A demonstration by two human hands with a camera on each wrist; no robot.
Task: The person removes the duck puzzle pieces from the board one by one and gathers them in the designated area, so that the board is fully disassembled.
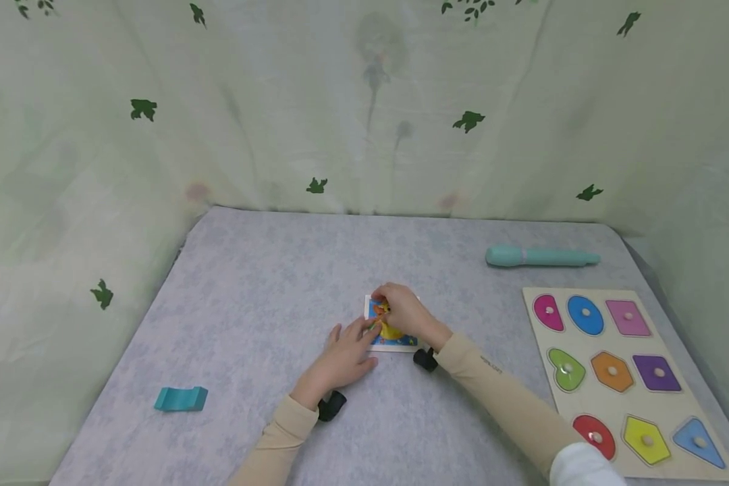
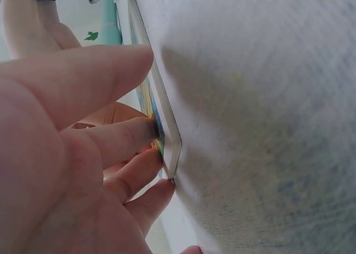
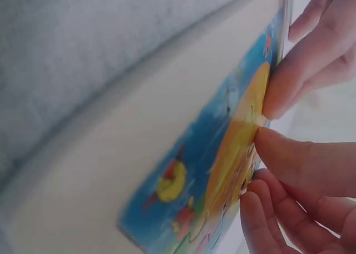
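A small picture puzzle (image 1: 401,341) with a white border lies flat mid-table; its picture shows a yellow figure on blue. My left hand (image 1: 343,358) reaches in from the left, fairly straight fingertips against the puzzle's left edge and corner. In the left wrist view its fingers (image 2: 130,140) rest along the board's rim. Over the picture, my right hand (image 1: 406,314) has bent fingers, and thumb and fingertips pinch at the picture's surface. The right wrist view has the right thumb (image 3: 300,159) close to the other fingertips on the yellow part, which they partly cover.
At the right lies a shape board (image 1: 589,405) with several coloured knobbed pieces. Behind it is a turquoise wand-like tube (image 1: 543,257). A teal block (image 1: 181,399) sits at the left front. Pale fabric with green leaf marks hangs around the table (image 1: 291,256).
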